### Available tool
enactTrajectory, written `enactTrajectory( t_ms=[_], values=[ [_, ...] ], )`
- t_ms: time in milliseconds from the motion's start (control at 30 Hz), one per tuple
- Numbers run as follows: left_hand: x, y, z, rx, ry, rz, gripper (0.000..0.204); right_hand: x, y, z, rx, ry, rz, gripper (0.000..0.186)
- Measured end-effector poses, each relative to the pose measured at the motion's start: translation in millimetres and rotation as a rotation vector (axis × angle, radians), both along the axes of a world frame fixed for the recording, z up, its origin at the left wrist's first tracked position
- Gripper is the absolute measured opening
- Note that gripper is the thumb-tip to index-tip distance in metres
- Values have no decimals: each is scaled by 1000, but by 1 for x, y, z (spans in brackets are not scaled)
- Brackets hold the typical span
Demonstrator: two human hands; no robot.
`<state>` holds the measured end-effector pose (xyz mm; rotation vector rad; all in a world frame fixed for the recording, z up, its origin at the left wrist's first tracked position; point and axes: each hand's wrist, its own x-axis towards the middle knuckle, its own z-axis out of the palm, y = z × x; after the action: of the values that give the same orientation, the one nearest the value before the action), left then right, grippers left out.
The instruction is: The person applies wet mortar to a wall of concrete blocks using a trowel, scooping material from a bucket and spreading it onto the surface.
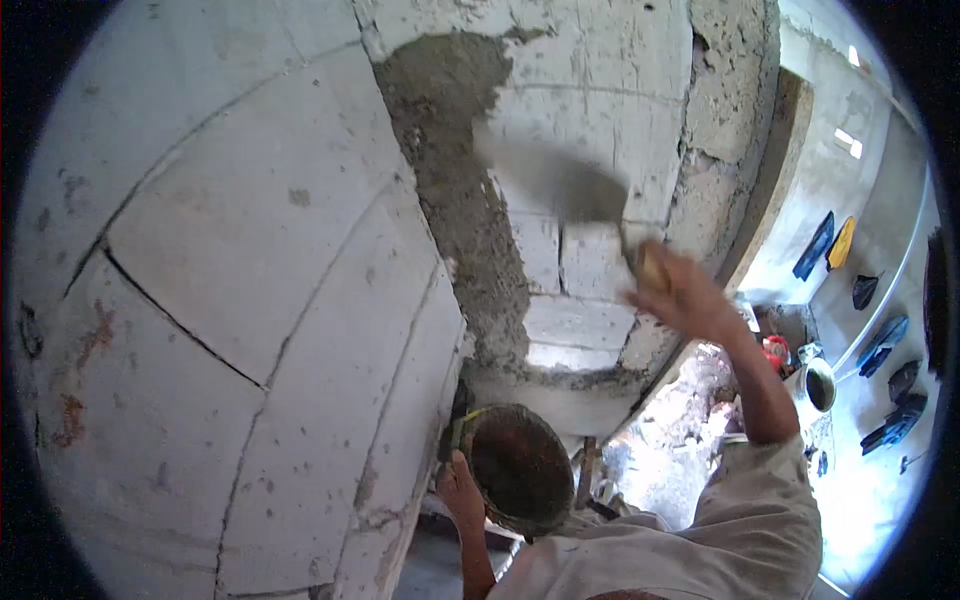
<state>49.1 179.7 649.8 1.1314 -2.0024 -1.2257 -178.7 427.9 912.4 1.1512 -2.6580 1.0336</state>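
A trowel (570,182), its blade blurred by motion, is in my raised right hand (680,290), the fingers wrapped round its handle. The blade is over the block wall, beside a strip of wet grey mortar (455,190) that runs down the inner corner. Whether the blade touches the mortar I cannot tell. Lower down, my left hand (462,490) grips the rim of a round bucket (520,468) on its left side. The bucket's inside is dark and coated with mortar; how much it holds is hard to make out.
Pale block walls (250,230) meet at the corner, with cracks and open joints. A doorway edge (775,180) rises at the right. Beyond it, clothes (885,345) hang on a bright wall, a white bucket (818,388) stands, and rubble (675,430) covers the floor.
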Motion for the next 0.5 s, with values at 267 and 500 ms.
enactTrajectory(
  t_ms=[267, 500],
  values=[
    [-47, 14, 67, -17, -27, -192, 45, 80, 83, -203, 421, -424, 123, 32],
    [-82, 30, 80, -32, 56, -366, 53, 82, 50, -236, 667, -178, -92, 37]
  ],
)
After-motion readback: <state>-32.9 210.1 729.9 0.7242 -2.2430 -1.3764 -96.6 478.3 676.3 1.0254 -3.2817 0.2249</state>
